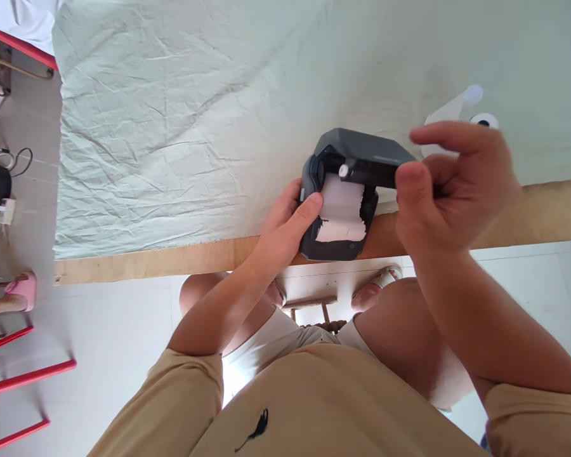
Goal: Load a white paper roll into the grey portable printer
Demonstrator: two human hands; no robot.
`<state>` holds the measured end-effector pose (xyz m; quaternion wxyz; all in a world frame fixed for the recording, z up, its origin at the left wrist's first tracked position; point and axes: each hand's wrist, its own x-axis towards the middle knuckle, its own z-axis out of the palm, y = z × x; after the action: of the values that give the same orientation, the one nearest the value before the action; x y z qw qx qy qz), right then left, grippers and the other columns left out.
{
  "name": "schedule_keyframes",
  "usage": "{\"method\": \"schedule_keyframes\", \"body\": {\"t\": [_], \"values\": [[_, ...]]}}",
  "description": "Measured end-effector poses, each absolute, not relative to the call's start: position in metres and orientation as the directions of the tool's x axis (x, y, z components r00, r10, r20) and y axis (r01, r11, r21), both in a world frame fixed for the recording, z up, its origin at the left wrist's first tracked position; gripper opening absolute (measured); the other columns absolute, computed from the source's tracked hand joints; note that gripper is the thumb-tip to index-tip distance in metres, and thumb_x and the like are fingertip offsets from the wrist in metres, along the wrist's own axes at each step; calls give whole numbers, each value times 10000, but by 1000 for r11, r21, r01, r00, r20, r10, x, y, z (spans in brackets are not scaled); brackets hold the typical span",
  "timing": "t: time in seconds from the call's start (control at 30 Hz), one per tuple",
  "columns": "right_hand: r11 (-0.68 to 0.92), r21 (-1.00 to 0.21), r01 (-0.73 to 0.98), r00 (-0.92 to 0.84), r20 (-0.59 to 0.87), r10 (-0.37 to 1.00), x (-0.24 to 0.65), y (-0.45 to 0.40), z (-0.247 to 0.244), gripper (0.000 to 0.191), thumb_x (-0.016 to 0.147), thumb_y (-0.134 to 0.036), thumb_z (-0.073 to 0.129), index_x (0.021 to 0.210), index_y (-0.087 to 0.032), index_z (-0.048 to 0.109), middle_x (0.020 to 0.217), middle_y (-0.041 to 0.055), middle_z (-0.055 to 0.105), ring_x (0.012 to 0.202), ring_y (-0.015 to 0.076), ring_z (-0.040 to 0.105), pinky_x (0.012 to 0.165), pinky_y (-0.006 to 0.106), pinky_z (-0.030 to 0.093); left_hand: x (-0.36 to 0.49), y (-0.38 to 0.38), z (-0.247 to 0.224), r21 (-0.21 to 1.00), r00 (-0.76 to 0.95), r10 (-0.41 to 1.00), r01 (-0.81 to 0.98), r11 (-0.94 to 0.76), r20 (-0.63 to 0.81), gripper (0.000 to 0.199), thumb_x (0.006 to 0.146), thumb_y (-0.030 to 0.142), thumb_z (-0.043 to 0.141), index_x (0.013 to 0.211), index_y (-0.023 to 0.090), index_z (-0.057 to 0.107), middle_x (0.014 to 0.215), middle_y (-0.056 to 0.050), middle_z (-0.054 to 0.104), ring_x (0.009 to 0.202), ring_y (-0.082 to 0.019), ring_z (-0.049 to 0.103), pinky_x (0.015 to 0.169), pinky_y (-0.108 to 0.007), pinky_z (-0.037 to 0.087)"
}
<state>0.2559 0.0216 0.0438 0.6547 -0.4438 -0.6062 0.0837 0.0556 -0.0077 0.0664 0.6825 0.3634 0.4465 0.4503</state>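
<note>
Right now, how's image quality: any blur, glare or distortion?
Head view: right hand looks soft, probably motion; dark grey plastic printer reads clearer, though its open interior is partly in shadow. Head view: white tiled floor blows out between beige shirt and pale shorts. Head view: wide-angle stretch seems likely towards the edges.

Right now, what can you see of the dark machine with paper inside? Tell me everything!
The machine is dark grey to black, looks like plastic, and has cut-off corners. Its lid stands open, with a white-tipped rod under it. Inside sits white paper with ragged edges. It's over the table's wooden edge, opening facing up; I can't tell if it rests there. The left hand grips its side, thumb on top; the right hand holds the lid's end.
</note>
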Motion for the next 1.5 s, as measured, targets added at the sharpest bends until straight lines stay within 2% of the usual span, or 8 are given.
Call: {"method": "schedule_keyframes", "body": {"t": [0.17,0.33,0.47,0.8,0.93,1.07,1.3,1.5], "values": [[597,-665,448,316,743,590,249,27,52,387,1148,-708,728,1112,-337,626,978,7,685,704,184,743,458,340,378,53,-8,63,918,195,947,-259,300,-254,611,996,834,884,1241,277,835,1121,-74,888,1160,-378,891,1000,-518,732],[396,-420,817,-44,639,768,257,6,80,214,1096,-317,621,901,-291,706,725,-20,751,584,150,600,581,351,410,53,-11,68,943,254,944,-201,264,-210,598,1036,811,860,1298,277,800,1046,-52,850,935,-267,824,784,-385,663],[436,-342,833,-246,476,844,265,-1,95,171,1040,-300,670,972,-264,823,689,-14,721,618,161,586,596,346,321,52,-12,71,950,254,945,-176,257,-208,595,1031,809,865,1282,274,806,1034,-51,838,889,-252,786,755,-380,635],[459,-631,625,-300,348,888,281,1,110,251,959,-259,774,1162,-273,921,737,-31,742,571,141,509,615,346,436,52,-8,70,951,234,948,-169,261,-218,625,1031,810,863,1303,250,808,1118,-70,891,1012,-274,864,811,-365,681],[261,-924,280,-54,256,965,291,17,102,260,906,-523,865,1083,-332,869,877,24,810,614,195,553,555,397,444,55,-8,72,937,191,955,-226,268,-227,570,1051,767,868,1269,243,812,1233,-92,927,1204,-325,905,942,-414,732],[73,-997,11,115,74,991,298,40,84,422,881,-739,764,1116,-389,754,1031,53,787,630,242,601,477,425,412,57,-7,72,914,193,947,-270,304,-258,570,1020,772,899,1229,248,819,1189,-83,935,1290,-366,910,921,-437,775],[251,-938,237,50,270,962,294,38,59,675,925,-975,802,1049,-344,596,883,-14,694,577,184,587,537,401,505,57,-8,75,903,181,940,-275,330,-289,596,1001,801,912,1226,256,822,1185,-69,940,1192,-364,939,923,-463,778],[413,-637,651,-7,539,842,302,34,49,626,1096,-931,587,1116,-314,682,1101,74,768,1082,338,783,1000,625,679,60,-10,80,894,171,931,-269,358,-321,604,989,800,924,1219,254,809,1205,-76,931,1266,-391,923,976,-475,784]]}}
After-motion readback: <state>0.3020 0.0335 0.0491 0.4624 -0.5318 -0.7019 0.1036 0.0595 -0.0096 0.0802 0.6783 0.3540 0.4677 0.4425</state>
